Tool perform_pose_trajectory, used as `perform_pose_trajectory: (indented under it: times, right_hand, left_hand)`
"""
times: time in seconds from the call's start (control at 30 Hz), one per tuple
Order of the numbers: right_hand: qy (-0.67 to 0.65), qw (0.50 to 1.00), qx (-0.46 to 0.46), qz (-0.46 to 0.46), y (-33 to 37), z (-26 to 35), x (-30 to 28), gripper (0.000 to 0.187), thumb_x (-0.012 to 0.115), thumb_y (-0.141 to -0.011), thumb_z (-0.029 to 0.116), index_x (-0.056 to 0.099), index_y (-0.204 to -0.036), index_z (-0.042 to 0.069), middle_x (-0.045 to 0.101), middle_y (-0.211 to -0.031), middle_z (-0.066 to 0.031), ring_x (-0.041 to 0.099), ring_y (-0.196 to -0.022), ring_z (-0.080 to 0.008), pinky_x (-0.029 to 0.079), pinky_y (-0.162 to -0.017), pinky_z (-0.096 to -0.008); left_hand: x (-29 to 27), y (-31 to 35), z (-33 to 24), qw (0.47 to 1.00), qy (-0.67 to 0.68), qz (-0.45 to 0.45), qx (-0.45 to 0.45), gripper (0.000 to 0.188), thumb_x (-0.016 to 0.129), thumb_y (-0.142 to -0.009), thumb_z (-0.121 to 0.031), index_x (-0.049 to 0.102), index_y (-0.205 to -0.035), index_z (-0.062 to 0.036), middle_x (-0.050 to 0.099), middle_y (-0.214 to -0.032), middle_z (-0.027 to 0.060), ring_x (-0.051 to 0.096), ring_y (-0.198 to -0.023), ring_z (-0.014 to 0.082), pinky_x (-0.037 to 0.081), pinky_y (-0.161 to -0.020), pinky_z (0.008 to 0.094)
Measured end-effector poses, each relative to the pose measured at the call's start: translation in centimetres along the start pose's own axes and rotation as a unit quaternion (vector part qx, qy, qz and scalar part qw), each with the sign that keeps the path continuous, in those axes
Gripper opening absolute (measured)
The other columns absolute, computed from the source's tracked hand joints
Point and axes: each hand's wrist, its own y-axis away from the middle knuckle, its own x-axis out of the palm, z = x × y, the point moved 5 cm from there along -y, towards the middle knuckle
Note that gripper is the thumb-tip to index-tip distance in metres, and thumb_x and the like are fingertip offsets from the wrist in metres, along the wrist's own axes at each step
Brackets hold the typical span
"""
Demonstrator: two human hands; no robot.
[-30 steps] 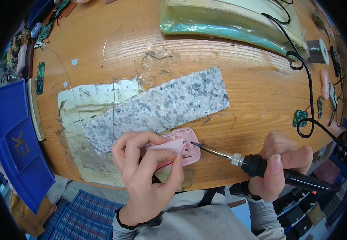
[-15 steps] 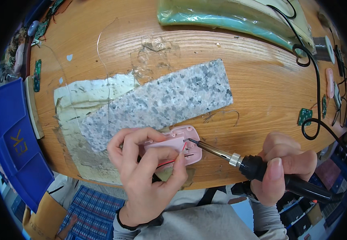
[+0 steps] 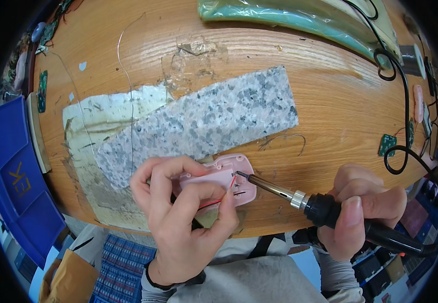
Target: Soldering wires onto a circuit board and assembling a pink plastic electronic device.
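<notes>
A pink plastic shell (image 3: 244, 166) lies near the table's front edge, its inner side facing up. My left hand (image 3: 181, 212) is closed, thumb and forefinger pinching a red wire (image 3: 233, 183) against the shell while other fingers steady the shell's left part. A black wire runs beside the red one, partly behind my fingers. My right hand (image 3: 360, 207) grips the black handle of a soldering iron (image 3: 325, 211). The iron's tip meets the shell near the red wire's end; whether it touches the wire or a small metal contact I cannot tell.
A speckled stone slab (image 3: 204, 121) lies beyond the shell, over a worn pale sheet (image 3: 77, 151). At left stands a blue bin (image 3: 17, 166). The iron's black cord (image 3: 406, 111) loops down the right side near a green circuit board (image 3: 387, 145) and a solder spool (image 3: 412, 60).
The view has shifted slightly. Both hands hold nearly the same pose, with the soldering iron's tip still at the same spot on the pink shell.
</notes>
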Motion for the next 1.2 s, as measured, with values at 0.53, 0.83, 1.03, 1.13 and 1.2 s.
perform_pose_trajectory:
  times: [0.53,0.83,1.03,1.13,1.2]
  right_hand:
    - [0.027,0.999,0.011,0.030,-0.3,0.6,0.5,0.017,0.049,-0.079,0.012,0.033,-0.075,0.007,0.036,-0.041,-0.0026,0.029,-0.033,-0.0092,0.023,-0.033,-0.0252]
    - [0.076,0.996,0.048,0.019,0.0,0.9,0.8,0.017,0.050,-0.078,0.013,0.034,-0.077,0.007,0.037,-0.045,-0.0023,0.031,-0.035,-0.0096,0.025,-0.036,-0.0252]
    - [0.111,0.993,0.044,-0.009,0.3,0.4,-0.1,0.018,0.051,-0.078,0.016,0.039,-0.085,0.005,0.037,-0.047,-0.0013,0.032,-0.036,-0.0097,0.025,-0.036,-0.0250]
    - [0.059,0.996,0.033,0.054,0.0,0.2,-0.2,0.021,0.051,-0.078,0.015,0.041,-0.092,0.004,0.038,-0.048,-0.0015,0.032,-0.037,-0.0099,0.025,-0.036,-0.0253]
    - [0.028,0.996,0.011,0.084,0.0,0.2,-0.3,0.022,0.051,-0.077,0.014,0.043,-0.095,0.004,0.037,-0.048,-0.0012,0.030,-0.037,-0.0097,0.023,-0.034,-0.0246]
  left_hand:
    - [-0.3,0.0,-0.1,0.999,-0.033,-0.003,-0.007,0.012,0.065,-0.057,-0.003,0.054,-0.063,-0.0059,0.048,-0.085,0.0075,0.040,-0.089,0.0249,0.034,-0.076,0.0334]
    - [-0.4,0.0,-0.3,0.999,-0.028,-0.006,-0.018,0.012,0.065,-0.056,-0.003,0.056,-0.062,-0.0058,0.048,-0.085,0.0075,0.040,-0.089,0.0242,0.034,-0.076,0.0327]
    - [-0.3,0.0,-0.1,1.000,-0.026,-0.005,-0.011,0.011,0.065,-0.056,-0.002,0.056,-0.063,-0.0057,0.048,-0.085,0.0078,0.041,-0.089,0.0243,0.034,-0.075,0.0329]
    - [-0.2,0.0,-0.1,1.000,-0.026,-0.002,-0.008,0.011,0.065,-0.057,-0.003,0.056,-0.063,-0.0055,0.048,-0.085,0.0079,0.041,-0.089,0.0243,0.034,-0.075,0.0330]
    - [-0.1,-0.1,-0.1,1.000,-0.028,0.000,-0.006,0.011,0.065,-0.057,-0.003,0.056,-0.063,-0.0054,0.047,-0.085,0.0080,0.041,-0.089,0.0243,0.034,-0.075,0.0331]
